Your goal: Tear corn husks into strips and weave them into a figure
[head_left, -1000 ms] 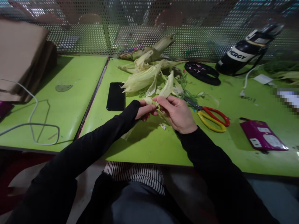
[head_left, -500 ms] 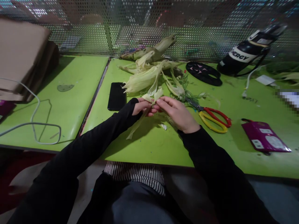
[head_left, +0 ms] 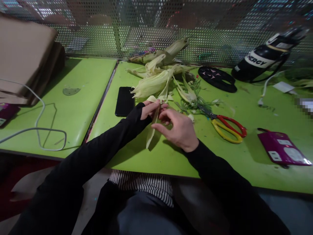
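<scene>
My left hand [head_left: 149,109] is closed on a small bundle of pale corn husk [head_left: 152,98], its thumb pressed on top. From that bundle a narrow corn husk strip [head_left: 151,137] hangs toward the table's near edge. My right hand [head_left: 177,129] is curled round this strip, the thumb lying against it and the fingers bent behind; the exact contact is partly hidden. Just beyond both hands lies a heap of corn husks [head_left: 153,83]. Thin green stems [head_left: 193,101] are scattered to the right, beside scissors [head_left: 227,127] with red and yellow handles.
A black phone [head_left: 124,101] lies left of my hands. Farther right are a purple case [head_left: 281,147], a black oval tray [head_left: 216,79] and a black bottle [head_left: 259,62]. Brown cardboard [head_left: 24,55] and a white cable [head_left: 50,130] occupy the left. A perforated metal screen [head_left: 93,39] borders the back.
My right hand has left the husk bundle and come down and left to the hanging strip. The left hand keeps its hold, and the strip now hangs more upright.
</scene>
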`<state>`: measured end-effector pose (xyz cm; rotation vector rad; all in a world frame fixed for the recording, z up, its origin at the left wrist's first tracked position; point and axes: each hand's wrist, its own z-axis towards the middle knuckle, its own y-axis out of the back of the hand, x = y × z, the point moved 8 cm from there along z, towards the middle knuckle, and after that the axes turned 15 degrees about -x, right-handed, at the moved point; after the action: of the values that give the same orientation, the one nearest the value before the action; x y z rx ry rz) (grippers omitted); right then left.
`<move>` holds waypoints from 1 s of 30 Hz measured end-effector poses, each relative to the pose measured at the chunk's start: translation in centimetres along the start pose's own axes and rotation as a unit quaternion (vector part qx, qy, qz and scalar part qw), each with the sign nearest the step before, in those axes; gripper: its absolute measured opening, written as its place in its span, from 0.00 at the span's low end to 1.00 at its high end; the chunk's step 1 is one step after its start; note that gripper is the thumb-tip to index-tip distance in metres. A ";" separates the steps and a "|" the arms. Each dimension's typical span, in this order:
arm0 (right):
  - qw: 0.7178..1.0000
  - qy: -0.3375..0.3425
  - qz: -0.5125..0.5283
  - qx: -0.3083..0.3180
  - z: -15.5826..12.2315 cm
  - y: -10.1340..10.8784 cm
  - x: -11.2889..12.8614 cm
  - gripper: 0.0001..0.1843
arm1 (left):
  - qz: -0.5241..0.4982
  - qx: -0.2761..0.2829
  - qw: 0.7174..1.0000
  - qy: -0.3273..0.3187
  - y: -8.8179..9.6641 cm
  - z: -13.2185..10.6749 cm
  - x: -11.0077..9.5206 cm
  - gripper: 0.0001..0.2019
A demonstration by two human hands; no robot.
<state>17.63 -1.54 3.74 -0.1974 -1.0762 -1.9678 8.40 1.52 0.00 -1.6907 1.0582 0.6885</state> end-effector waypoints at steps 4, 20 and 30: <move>0.995 0.014 -0.100 0.014 -1.1 -1.2 0.5 0.10 | 0.001 -0.026 0.997 -0.067 1.2 0.4 -0.2 0.06; 0.997 0.009 -0.011 -0.079 1.8 3.5 -0.5 0.06 | 0.112 0.153 0.980 -0.055 -0.2 -0.1 0.2 0.18; 0.994 -0.090 0.060 -0.031 1.6 2.9 -1.5 0.11 | 0.153 0.095 0.981 -0.077 0.4 0.7 -0.9 0.10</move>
<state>20.35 -0.16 5.81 -0.4700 -1.0902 -1.9036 7.67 2.39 0.39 -1.3025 1.2450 0.8697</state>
